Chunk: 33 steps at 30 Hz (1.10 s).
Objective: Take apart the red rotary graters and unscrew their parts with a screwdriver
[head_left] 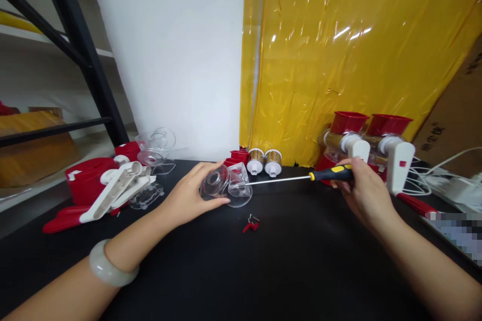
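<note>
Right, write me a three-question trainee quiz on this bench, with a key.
1. Multiple choice: which hand holds the screwdriver? A) left, B) right, C) both.
2. True or false: the left hand holds the clear part.
3. Count: how many red hoppers top the machines at far right?

Key:
1. B, the right hand, by its black and yellow handle.
2. True.
3. Two.
</note>
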Motion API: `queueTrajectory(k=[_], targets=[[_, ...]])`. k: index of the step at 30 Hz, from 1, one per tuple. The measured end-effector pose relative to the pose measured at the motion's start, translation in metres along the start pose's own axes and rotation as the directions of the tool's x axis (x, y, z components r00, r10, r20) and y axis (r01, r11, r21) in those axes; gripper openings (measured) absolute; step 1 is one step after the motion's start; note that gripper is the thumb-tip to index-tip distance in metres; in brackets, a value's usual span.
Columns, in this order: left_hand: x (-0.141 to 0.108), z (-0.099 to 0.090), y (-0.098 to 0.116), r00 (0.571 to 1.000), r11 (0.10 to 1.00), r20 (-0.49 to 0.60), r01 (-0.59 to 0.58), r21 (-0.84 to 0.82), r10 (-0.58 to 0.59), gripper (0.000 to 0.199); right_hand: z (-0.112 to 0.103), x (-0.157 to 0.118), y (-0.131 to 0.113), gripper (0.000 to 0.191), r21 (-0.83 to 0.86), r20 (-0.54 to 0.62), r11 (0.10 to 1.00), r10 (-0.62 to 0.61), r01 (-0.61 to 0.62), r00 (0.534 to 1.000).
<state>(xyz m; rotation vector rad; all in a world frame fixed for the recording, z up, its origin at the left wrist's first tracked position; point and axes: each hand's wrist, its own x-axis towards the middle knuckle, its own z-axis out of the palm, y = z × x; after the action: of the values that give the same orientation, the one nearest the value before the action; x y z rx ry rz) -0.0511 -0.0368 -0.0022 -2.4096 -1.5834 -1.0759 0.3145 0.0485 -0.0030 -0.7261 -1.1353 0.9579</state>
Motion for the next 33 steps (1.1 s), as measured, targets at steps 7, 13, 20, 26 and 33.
queueTrajectory(k=[7,13,20,26,33], targets=[[0.0000,0.0003,-0.0012,1.000,1.000,-0.005,-0.001,0.013,0.001,0.073,-0.0031,-0.0030,-0.0073,0.018,0.151,0.103,0.989,-0.012,-0.004,0.995],[0.0002,0.0004,-0.0015,1.000,1.000,-0.012,-0.009,0.002,0.009,0.073,-0.0043,0.0016,-0.0045,0.050,-0.040,0.065,0.999,0.005,-0.003,0.998],[-0.0003,0.0011,-0.0026,1.000,1.000,-0.010,-0.008,0.002,0.008,0.072,-0.0041,-0.0017,-0.0073,0.022,0.137,0.123,0.990,0.001,-0.018,0.992],[0.0002,0.0011,-0.0023,1.000,1.000,-0.013,-0.011,0.005,0.011,0.073,-0.0038,-0.0006,-0.0049,0.038,0.030,0.107,0.999,0.008,-0.011,0.994],[0.0003,0.0009,-0.0015,1.000,1.000,-0.009,0.001,-0.009,-0.001,0.073,-0.0057,-0.0005,-0.0066,0.018,0.068,0.128,0.998,-0.012,0.003,0.992]])
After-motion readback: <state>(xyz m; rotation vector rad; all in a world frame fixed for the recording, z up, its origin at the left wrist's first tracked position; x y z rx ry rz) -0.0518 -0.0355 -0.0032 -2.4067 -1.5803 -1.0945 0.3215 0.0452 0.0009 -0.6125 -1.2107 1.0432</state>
